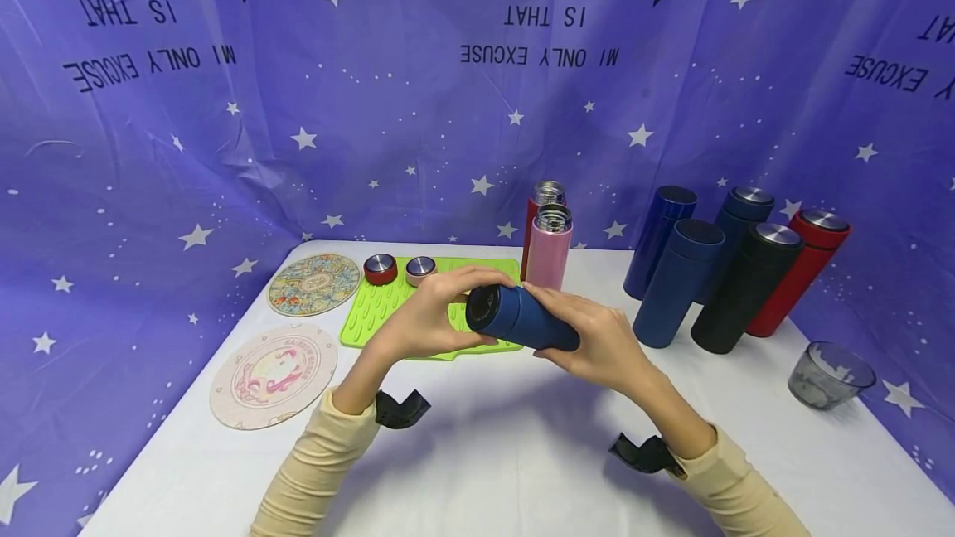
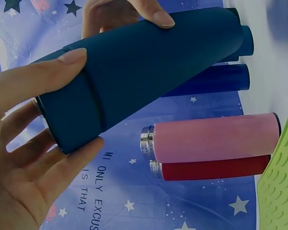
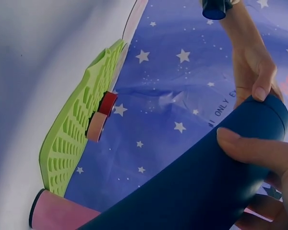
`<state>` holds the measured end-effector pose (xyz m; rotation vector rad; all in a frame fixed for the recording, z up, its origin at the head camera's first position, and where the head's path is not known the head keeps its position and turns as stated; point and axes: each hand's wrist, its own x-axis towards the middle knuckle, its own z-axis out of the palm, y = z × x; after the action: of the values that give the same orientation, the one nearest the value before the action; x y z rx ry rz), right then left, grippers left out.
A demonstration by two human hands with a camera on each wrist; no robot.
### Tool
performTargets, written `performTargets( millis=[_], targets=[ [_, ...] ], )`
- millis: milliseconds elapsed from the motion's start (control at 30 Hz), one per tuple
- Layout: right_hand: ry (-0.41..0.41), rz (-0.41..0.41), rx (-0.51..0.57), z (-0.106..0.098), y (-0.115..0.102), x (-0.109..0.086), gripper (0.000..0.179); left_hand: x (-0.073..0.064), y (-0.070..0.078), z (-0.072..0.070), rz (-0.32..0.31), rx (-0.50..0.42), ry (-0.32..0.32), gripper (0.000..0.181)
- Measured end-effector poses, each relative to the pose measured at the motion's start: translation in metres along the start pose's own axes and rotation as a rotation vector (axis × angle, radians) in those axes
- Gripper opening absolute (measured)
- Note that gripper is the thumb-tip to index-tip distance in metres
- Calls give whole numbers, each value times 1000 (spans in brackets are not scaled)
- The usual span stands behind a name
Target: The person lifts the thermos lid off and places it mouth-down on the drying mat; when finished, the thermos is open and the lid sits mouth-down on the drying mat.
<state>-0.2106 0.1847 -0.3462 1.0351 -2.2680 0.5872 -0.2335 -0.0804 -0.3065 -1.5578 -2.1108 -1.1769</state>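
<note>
Both hands hold a blue thermos bottle [image 1: 543, 321] tilted above the white table, its lid end toward the left. My left hand [image 1: 425, 317] grips the lid [image 2: 69, 103], thumb on one side and fingers on the other. Around the bottle's body is my right hand [image 1: 603, 338], its thumb lying along the side in the right wrist view. A thin seam shows between lid and body. Behind them stand a pink thermos [image 1: 550, 259] and a red thermos [image 2: 213, 168], both lidless with bare steel necks.
On a green drying mat [image 1: 373, 313] sit a red lid [image 1: 380, 269] and a pink lid [image 1: 421, 268]. Two round mats, one patterned [image 1: 315, 284] and one pink [image 1: 272, 375], lie at left. Several capped thermoses [image 1: 675, 288] stand at right, near a glass cup [image 1: 830, 375].
</note>
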Motion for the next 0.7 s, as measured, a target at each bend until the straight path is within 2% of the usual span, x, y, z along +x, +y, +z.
performTargets(
  millis=[67,133,367,567,700],
  targets=[
    [5,-11,21,-1,0,0,89,1,7,-3,10,-19,13,64],
    [10,-21,61,-2,2,1,88,1,8,-4,16,-22,28,65],
    [25,18,292,-10,8,2,90,-3,-12,-3,32,-13,65,69],
    [-82,46,274,-17,11,1,90,-2,-13,-1,75,-52,70,68],
    [-84,40,283,-16,11,1,86,-3,-12,0,55,-67,58,68]
  ],
)
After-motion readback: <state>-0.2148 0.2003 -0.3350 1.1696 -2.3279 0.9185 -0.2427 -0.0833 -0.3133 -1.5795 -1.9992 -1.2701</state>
